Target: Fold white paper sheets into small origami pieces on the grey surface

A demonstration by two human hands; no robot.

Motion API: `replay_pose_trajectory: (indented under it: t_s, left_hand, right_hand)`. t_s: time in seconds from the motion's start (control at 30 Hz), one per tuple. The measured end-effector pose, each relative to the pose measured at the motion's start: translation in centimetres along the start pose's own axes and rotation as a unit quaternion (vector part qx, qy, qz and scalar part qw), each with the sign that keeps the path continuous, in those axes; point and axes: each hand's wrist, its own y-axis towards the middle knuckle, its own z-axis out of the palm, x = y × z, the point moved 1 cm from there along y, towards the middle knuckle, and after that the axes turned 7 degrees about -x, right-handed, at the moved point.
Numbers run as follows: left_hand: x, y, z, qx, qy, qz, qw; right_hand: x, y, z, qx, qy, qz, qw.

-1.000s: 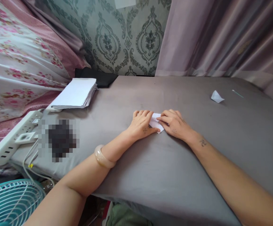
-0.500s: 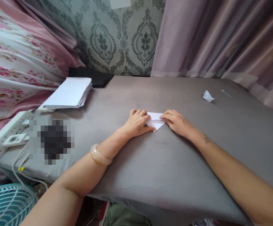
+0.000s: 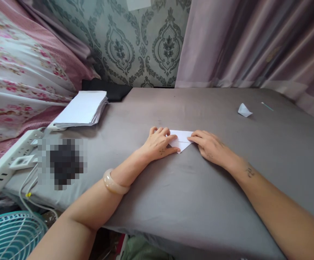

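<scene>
A small folded sheet of white paper [image 3: 182, 137] lies on the grey cloth in front of me, its lower tip pointing toward me. My left hand [image 3: 161, 142] holds the left part, thumb near the bottom tip and fingers curled over the upper side. On the right corner, the fingers of my right hand [image 3: 207, 144] are pressed together on the paper's edge. My palms hide the left end and part of the right corner. Farther back on the right sits a small folded white paper piece [image 3: 244, 110].
A stack of white paper [image 3: 79, 108] rests at the back left by a black flat item [image 3: 113, 90]. Nearer are a white power strip [image 3: 16, 159] with cables and a blurred dark object [image 3: 66, 162]. A cotton swab [image 3: 267, 106] lies far right; a turquoise fan [image 3: 11, 234] stands lower left.
My right hand has slid slightly right and toward me along the paper's edge, showing more of the upper fold. My left hand stays almost in place. The view has shifted slightly.
</scene>
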Motion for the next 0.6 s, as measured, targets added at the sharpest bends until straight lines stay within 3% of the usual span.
replay_pose_trajectory:
  t_s: [0.2, 0.43, 0.6]
  left_hand:
    - [-1.2, -0.3, -0.3, 0.002, 0.076, 0.019, 0.997]
    - [-3.3, -0.6, 0.2, 0.018, 0.146, -0.026, 0.989]
    - [-3.7, -0.7, -0.6, 0.063, 0.137, -0.082, 0.985]
  right_hand:
    - [2.5, 0.6, -1.0, 0.024, -0.086, 0.07, 0.994]
    - [6.4, 1.6, 0.2, 0.028, -0.187, 0.105, 0.976]
    - [6.9, 1.7, 0.6, 0.046, -0.193, 0.125, 0.972]
